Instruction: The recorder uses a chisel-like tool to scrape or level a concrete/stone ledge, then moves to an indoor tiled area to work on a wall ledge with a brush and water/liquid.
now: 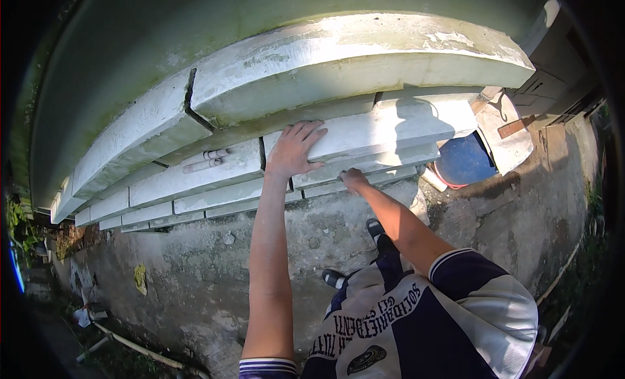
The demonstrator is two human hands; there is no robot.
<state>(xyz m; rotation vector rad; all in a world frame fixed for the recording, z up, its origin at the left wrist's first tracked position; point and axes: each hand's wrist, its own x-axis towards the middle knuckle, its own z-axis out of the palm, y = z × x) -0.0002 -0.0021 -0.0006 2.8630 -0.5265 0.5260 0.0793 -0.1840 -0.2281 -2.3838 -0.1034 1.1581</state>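
Long whitish concrete ledges [364, 133] run in stepped layers along a greenish wall, split by dark vertical gaps. My left hand [296, 150] lies on the top of a middle ledge, beside one of these gaps, with its fingers spread and holding nothing. Lower and to the right, my right hand [353, 179] is at the edge of the ledge below. Its fingers are curled in, and a small dark spot shows at their tips; whatever they hold is too small to make out. Two short pale cylindrical pieces [207, 161] lie on the ledge left of my left hand.
A blue bucket [465, 161] sits at the right end of the ledges, by a pale sheet [508, 141] and a brown strip [516, 126]. A higher ledge [364, 50] juts out above. A pipe [140, 350] lies at the lower left; a yellow scrap [140, 279] is on the concrete ground.
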